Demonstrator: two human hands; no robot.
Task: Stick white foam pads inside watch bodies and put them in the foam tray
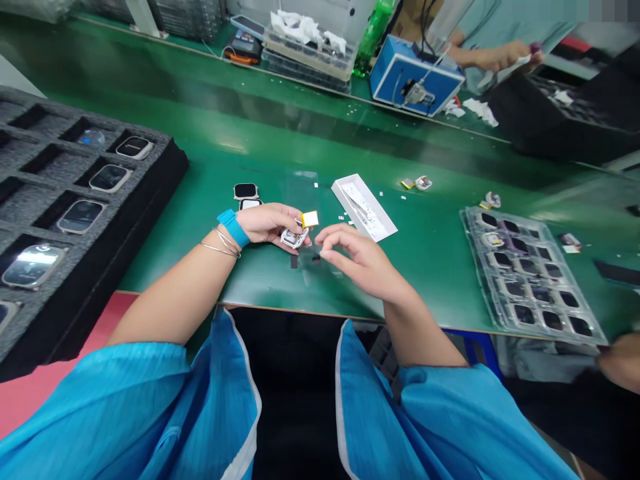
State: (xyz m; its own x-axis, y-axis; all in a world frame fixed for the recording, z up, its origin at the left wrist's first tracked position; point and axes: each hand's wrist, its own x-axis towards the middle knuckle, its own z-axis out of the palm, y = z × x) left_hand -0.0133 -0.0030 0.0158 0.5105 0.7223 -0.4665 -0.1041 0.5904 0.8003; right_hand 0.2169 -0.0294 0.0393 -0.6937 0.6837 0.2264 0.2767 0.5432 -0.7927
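My left hand is closed around a small silver watch case with a yellow-wrapped battery sticking up from it. My right hand hovers just right of the case, fingers curled in a pinch near a small dark piece; what it pinches is too small to name. A thin clear sheet lies on the green table under both hands. Two finished watch faces rest on the table just behind my left wrist.
A black foam tray with several watch screens fills the left. A white box lid lies ahead. A clear plastic tray of parts sits right. Another person's hand works beside a blue box at the back. Another hand shows at right.
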